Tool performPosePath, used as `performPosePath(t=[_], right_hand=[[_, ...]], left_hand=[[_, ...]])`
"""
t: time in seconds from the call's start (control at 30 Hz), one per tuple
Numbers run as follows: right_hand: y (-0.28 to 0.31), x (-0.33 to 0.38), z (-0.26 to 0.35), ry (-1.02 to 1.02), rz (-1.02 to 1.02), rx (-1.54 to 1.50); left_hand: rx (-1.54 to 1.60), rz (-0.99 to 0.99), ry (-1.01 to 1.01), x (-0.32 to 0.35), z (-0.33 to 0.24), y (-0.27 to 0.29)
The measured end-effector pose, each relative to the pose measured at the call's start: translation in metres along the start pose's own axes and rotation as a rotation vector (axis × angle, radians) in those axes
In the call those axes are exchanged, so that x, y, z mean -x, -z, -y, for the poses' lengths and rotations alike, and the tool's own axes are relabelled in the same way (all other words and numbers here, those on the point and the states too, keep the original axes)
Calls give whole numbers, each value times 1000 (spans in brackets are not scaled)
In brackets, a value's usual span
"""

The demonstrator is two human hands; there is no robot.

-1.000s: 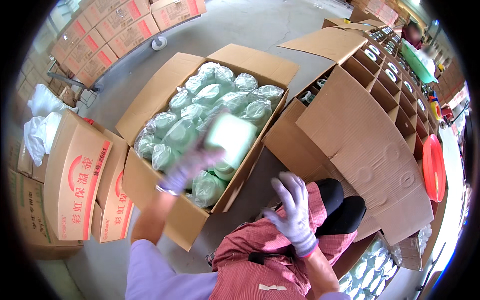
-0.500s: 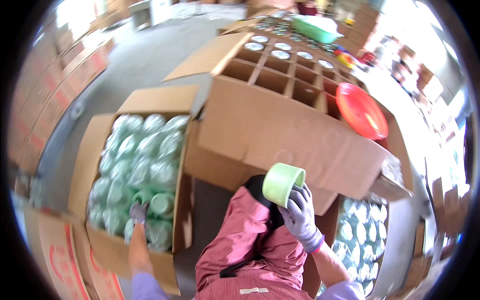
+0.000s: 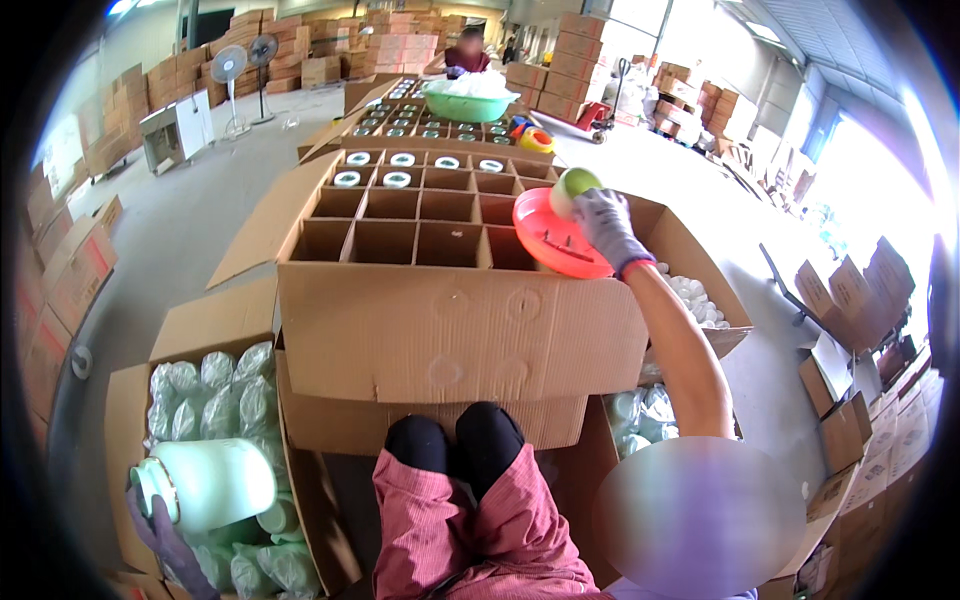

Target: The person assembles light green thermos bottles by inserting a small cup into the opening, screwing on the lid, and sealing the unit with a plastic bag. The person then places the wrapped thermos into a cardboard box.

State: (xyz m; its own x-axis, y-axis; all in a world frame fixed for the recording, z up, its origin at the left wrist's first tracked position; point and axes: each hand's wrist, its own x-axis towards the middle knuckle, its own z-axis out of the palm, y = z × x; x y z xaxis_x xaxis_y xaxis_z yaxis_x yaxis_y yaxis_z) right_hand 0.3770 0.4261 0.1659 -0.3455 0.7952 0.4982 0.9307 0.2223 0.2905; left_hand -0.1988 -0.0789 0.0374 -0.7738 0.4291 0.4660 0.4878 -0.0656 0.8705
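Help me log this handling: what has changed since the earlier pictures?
The right hand, empty at first, now holds a green cup, carried forward to the red basin. The left hand, earlier down in the open carton, now holds a pale green jar over it. The basin stays on the divided carton.

Looks from head through fisheye | faces forward and down | sits close over trousers [image 3: 425,520] | frames left hand [image 3: 172,545], right hand [image 3: 608,228], partitioned carton [image 3: 400,320] midway, stacked cartons [image 3: 578,50] far off
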Motion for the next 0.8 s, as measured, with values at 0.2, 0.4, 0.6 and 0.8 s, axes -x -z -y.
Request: performPosePath(t=[0.2,0.4,0.6,0.8], right_hand=[[-2,-27,26,-10,-14,-18],[12,1,7,13,227,-585],[32,15,-7,-44,328,-557],[-2,-3,-17,-73,271,-189]], left_hand=[[393,444,-210,18,-58,-84],[382,1057,-216,47,-86,-147],[659,941,267,70,-120,-177],[520,963,286,77,-127,-195]])
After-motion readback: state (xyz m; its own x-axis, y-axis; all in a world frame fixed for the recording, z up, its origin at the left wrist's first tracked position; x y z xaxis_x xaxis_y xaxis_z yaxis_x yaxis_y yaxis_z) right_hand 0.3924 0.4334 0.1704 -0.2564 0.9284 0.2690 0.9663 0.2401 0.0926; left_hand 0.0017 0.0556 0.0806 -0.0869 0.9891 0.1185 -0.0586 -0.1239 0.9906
